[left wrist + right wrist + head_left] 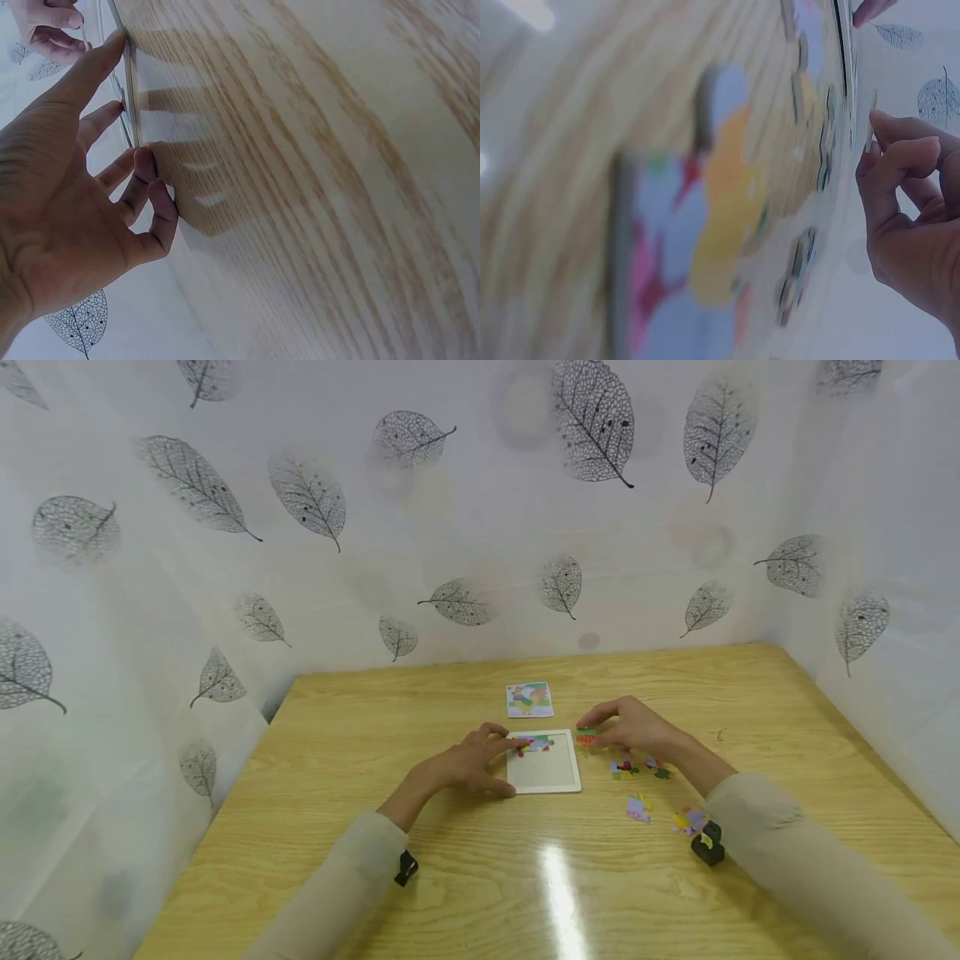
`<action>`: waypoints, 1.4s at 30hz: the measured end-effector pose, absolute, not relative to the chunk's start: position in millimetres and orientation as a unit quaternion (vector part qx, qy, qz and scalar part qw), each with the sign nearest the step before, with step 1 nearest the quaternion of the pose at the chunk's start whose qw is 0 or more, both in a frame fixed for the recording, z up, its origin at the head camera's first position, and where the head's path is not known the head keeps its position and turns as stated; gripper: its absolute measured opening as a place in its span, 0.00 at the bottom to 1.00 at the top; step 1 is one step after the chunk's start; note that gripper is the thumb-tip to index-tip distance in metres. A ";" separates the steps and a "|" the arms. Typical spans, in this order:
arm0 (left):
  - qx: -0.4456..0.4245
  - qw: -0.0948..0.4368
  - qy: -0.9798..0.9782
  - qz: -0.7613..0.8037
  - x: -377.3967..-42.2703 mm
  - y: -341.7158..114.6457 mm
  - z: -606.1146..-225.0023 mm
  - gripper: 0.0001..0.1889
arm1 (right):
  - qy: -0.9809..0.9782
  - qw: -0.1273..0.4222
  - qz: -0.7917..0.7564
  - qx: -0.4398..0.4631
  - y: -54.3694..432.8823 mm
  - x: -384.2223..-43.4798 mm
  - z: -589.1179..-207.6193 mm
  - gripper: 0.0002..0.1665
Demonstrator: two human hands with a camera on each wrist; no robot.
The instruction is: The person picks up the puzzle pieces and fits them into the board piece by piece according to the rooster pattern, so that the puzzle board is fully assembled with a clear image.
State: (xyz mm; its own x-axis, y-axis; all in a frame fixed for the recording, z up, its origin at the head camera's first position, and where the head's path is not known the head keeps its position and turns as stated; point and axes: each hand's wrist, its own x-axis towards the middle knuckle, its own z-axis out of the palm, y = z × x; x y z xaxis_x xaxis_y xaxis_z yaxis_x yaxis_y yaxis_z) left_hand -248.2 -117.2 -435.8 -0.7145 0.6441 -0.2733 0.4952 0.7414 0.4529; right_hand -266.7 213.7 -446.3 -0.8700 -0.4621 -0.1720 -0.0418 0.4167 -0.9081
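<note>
A white puzzle tray (543, 791) lies on the table, with joined puzzle pieces (536, 743) along its top edge. My left hand (471, 766) rests at the tray's left side. Its thumb touches the lower left corner, and its index finger reaches over the rim onto the joined pieces. My right hand (633, 727) pinches a red and green puzzle piece (587, 737) between thumb and fingertips, just right of the tray. In the right wrist view this pinched piece (871, 124) shows edge-on, held off the table.
Loose puzzle pieces lie right of the tray: a dark-patterned one (622, 769), a green one (658, 768), a lilac one (638, 808) and a yellow-purple one (688, 820). A square picture card (529, 700) lies behind the tray. A leaf-patterned curtain (480, 510) borders the wooden table (465, 893).
</note>
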 end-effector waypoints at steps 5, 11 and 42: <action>0.311 0.212 0.909 0.177 -248.0 -117.4 -436.0 0.43 | 0.818 0.208 -0.515 -0.148 196.4 -267.6 -446.8 0.20; 0.302 0.221 0.910 0.180 -248.1 -117.3 -436.3 0.43 | 0.823 0.217 -0.508 -0.131 179.7 -268.4 -448.8 0.19; 0.304 0.219 0.908 0.190 -249.8 -118.9 -437.1 0.45 | 0.840 0.189 -0.486 -0.153 164.4 -268.8 -450.3 0.14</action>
State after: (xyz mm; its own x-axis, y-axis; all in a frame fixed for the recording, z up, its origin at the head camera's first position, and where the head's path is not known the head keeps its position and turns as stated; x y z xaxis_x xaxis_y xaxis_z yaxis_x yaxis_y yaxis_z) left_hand -249.8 -118.9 -437.1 -0.7194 0.6344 -0.2827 0.4680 0.7436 0.4775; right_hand -268.8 164.4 -450.3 -0.8816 -0.4409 -0.1687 -0.0737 0.4815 -0.8734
